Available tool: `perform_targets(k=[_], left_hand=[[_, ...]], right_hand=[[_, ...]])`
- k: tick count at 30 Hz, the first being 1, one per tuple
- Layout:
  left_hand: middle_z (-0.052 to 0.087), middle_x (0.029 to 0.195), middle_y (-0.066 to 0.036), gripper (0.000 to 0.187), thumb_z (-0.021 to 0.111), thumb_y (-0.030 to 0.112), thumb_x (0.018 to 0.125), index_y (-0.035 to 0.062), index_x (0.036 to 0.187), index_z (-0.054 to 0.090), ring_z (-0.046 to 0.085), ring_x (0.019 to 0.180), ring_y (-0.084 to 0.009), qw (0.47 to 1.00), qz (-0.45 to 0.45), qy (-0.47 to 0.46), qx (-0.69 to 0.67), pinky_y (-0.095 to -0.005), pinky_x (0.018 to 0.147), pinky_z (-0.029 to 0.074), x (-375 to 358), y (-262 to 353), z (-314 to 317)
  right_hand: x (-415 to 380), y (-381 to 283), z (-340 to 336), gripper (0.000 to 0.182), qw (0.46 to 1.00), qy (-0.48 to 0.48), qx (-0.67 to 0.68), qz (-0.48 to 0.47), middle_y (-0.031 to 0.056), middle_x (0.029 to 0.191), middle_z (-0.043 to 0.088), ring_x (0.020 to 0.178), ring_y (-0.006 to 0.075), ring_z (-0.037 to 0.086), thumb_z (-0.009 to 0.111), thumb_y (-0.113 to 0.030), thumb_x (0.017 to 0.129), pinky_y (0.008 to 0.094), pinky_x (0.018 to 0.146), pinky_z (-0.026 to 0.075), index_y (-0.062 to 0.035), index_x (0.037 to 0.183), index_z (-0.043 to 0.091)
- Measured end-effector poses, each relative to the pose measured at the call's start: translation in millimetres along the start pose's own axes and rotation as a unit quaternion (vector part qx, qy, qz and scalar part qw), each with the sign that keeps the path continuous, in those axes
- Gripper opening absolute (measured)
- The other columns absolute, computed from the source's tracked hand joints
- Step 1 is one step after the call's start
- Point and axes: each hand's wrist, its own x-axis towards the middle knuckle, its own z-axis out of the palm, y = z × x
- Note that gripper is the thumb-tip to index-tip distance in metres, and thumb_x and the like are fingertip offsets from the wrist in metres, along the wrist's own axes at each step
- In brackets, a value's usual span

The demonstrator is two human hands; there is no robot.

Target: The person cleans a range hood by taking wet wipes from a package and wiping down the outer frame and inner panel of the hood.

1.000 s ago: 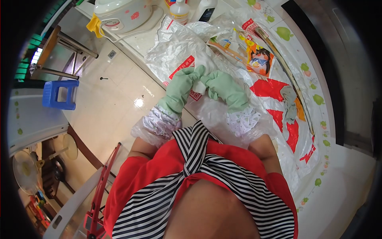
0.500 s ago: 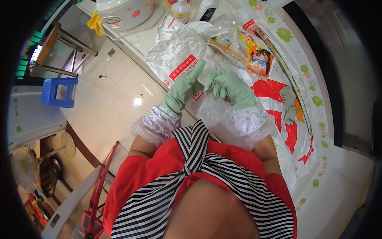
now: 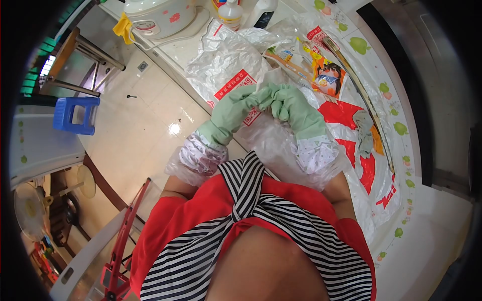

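Both of my hands wear pale green rubber gloves with white patterned cuffs. The fingers of my left hand [image 3: 232, 111] are curled and meet those of my right hand [image 3: 297, 110], also closed. Between them is a thin, whitish translucent plastic bag [image 3: 268, 138], which hangs below the hands toward my body. Its pinched part is mostly hidden by the gloves. Just behind my hands lies a crinkled white plastic sheet [image 3: 221, 57] with a red printed label [image 3: 235, 84] bearing a code.
At the back stand a white rice cooker [image 3: 160, 17], a pump bottle [image 3: 230, 14] and another bottle [image 3: 263, 12]. To the right lie a colourful food packet [image 3: 329, 78], a grey cloth [image 3: 363, 131] and a long thin stick [image 3: 359, 90]. A blue stool [image 3: 76, 115] stands on the floor.
My left hand's fingers, stretched out before, have bent in and closed toward my right hand on the plastic. My right hand has stayed almost in place.
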Motion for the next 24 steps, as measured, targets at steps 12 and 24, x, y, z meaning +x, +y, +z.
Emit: perform_targets(k=[12,24], left_hand=[[0.068,0.131,-0.015,0.049,0.061,0.03,0.104,-0.003,0.141,0.057,0.067,0.118,-0.0267,0.95,-0.081,0.034,-0.298,-0.04,0.099,0.058,11,0,-3],[0.06,0.14,-0.013,0.057,0.059,0.034,0.105,0.0085,0.154,0.044,0.059,0.129,-0.0295,0.944,-0.061,-0.138,-0.293,-0.0535,0.111,0.047,12,-29,-25]], right_hand=[[6,7,-36,0.03,0.992,-0.05,0.008,-0.115,0.017,0.061,0.064,0.039,0.0182,0.051,0.049,-0.011,0.086,0.0313,0.039,0.044,0.009,0.083,0.072],[-4,-4,-20,0.026,0.985,-0.136,-0.077,-0.073,0.014,0.064,0.069,0.037,0.0132,0.052,0.054,-0.01,0.083,0.0258,0.037,0.04,0.0063,0.085,0.074]])
